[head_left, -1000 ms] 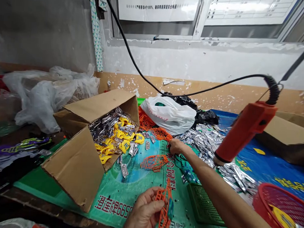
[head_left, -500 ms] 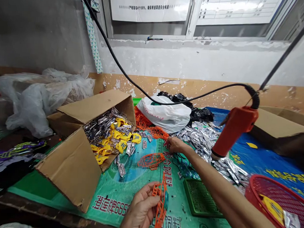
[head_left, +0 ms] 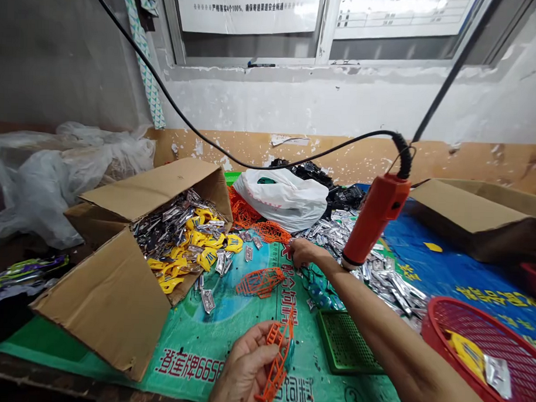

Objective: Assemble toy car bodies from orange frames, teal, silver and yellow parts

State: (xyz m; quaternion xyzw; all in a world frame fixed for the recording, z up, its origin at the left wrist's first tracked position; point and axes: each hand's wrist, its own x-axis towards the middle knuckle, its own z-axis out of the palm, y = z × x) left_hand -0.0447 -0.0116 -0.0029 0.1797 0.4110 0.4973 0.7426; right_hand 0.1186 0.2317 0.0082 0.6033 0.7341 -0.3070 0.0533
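We find the left hand [head_left: 244, 367] pinching an orange frame [head_left: 280, 365] near the front edge of the counter [head_left: 193, 336]. The right hand [head_left: 302, 252] is beside the orange pile [head_left: 271, 231]; its grip we cannot determine.

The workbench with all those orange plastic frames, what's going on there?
A person's left hand grips an orange lattice frame with a teal piece against it. The right hand is stretched out to the near end of the orange frame pile; whether it grasps anything is unclear. A separate orange frame lies flat between the hands. A red electric screwdriver hangs at the right, and a cardboard box of yellow and silvery pieces stands open at the left.
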